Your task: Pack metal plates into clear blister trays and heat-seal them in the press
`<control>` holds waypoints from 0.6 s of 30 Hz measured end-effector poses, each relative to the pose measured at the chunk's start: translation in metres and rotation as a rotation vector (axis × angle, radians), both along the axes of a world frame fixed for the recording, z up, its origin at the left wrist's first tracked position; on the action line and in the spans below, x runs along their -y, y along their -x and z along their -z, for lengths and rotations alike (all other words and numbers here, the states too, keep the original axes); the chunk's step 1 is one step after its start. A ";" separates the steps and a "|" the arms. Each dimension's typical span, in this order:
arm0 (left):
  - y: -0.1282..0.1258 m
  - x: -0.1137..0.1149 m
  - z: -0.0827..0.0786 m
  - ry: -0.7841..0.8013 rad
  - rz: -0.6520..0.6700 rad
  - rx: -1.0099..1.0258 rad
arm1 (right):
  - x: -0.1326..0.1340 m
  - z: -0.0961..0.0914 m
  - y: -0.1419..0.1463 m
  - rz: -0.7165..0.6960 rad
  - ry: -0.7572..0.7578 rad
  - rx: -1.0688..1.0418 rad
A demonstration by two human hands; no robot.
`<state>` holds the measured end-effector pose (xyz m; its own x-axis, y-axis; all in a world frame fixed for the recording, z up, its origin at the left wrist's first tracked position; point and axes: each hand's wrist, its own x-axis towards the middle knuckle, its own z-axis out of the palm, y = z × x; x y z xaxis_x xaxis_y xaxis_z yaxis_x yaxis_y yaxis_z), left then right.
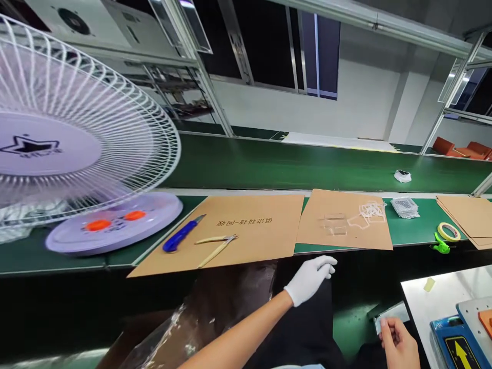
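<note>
My left hand [308, 280], in a white glove, hovers over my lap just in front of the bench edge. Its fingers are loosely stretched and hold nothing that I can see. My bare right hand [400, 342] is low at the right, beside the metal table, with thumb and fingers pressed together. A pale flat piece [392, 315] shows behind those fingertips; whether they grip it I cannot tell. Nearest to the left hand are two brown cardboard sheets. The left sheet [269, 225] carries a blue utility knife [183, 234] and cream-handled nippers [216, 246]. Clear plastic pieces [335, 224] and white strips [371, 211] lie on the right sheet [357, 241].
A large fan [88, 128] with a pale base [115, 228] stands at the left. Rightward are a stack of small patterned pieces [405, 207], a tape roll [448, 232], a green tape dispenser [441, 244] and more cardboard [472, 215]. A green belt [288, 164] runs behind. A blue device [457, 343] sits on the metal table [442, 282].
</note>
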<state>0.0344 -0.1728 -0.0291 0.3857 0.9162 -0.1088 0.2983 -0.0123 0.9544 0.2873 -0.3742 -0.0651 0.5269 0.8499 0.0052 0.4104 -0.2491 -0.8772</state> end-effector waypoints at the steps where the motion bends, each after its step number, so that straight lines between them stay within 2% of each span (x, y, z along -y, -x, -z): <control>1: 0.007 -0.005 -0.007 -0.004 -0.040 0.021 | -0.025 -0.011 -0.004 -0.079 -0.005 0.037; 3: 0.017 -0.010 -0.014 0.012 -0.067 0.055 | -0.085 -0.037 -0.010 -0.218 -0.017 0.143; 6: 0.023 -0.008 -0.012 0.049 -0.019 0.074 | -0.186 -0.069 -0.015 -0.237 0.044 0.350; 8: 0.024 -0.005 -0.006 0.075 0.023 0.085 | -0.248 -0.079 -0.016 -0.198 0.084 0.420; 10: 0.025 -0.003 0.002 0.103 0.050 0.104 | -0.295 -0.079 -0.018 -0.173 0.129 0.482; 13: 0.027 -0.006 0.016 0.151 0.076 0.134 | -0.333 -0.075 -0.020 -0.169 0.190 0.559; 16: 0.034 -0.012 0.026 0.192 0.094 0.137 | -0.338 -0.077 -0.021 -0.224 0.209 0.603; 18: 0.039 -0.017 0.028 0.210 0.096 0.130 | -0.333 -0.086 -0.022 -0.295 0.186 0.618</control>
<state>-0.0048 -0.1563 -0.0570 0.4931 0.8371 -0.2368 0.1804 0.1679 0.9692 0.3096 -0.0407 0.0207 0.2219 0.9726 0.0693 0.8926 -0.1740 -0.4159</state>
